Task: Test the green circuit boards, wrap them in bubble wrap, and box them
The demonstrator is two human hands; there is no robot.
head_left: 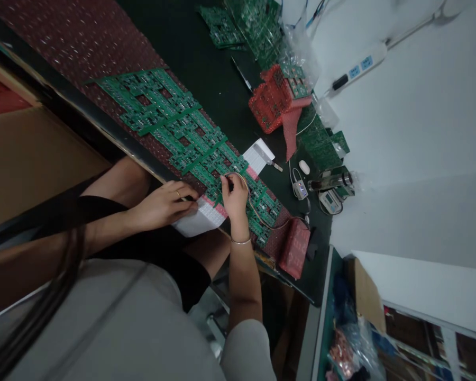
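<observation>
Green circuit boards (190, 132) lie in a long row on pinkish-red bubble wrap (91, 42) along the table edge. My left hand (166, 203), with a ring on one finger, has its fingers curled together beside a white sheet (202, 218) at the front edge; what they hold, if anything, is hidden. Over the boards, my right hand (235, 196) is closed in a pinch on something too small to tell. A thin pale cable (256, 211) loops past this hand toward a red wrapped block (295, 247).
On the dark table stand a red bubble-wrapped bundle (272, 100), upright green boards (321, 143), a glass bottle (331, 181) and a small grey device (330, 201). A pen (241, 74) and a white paper (258, 157) lie behind the boards. A power strip (360, 66) hangs on the wall.
</observation>
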